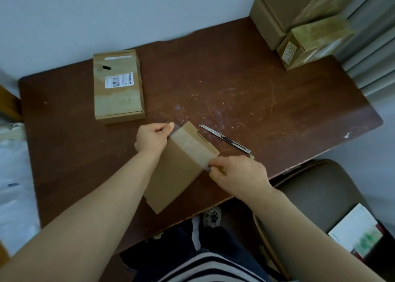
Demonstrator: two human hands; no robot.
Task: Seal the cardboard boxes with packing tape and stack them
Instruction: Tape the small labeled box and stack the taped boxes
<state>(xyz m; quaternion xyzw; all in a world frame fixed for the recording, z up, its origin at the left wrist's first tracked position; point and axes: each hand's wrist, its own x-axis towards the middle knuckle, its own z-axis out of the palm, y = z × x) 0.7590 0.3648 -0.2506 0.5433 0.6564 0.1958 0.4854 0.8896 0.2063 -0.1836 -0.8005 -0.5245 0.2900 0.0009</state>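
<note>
A plain cardboard box [171,179] lies flat at the table's near edge, turned at an angle. A strip of clear packing tape [190,145] runs across its far end. My left hand [152,137] pinches the tape's end at the box's far left corner. My right hand [239,175] pinches the other end at the box's right edge; something yellow shows under its fingers, mostly hidden. A second, taped box with a barcode label [118,87] lies flat at the table's back left.
A utility knife [224,138] with its blade out lies just right of the box. Several stacked cardboard boxes [303,25] stand at the back right corner of the brown table [267,93]. A chair [316,198] with a white packet stands at my right.
</note>
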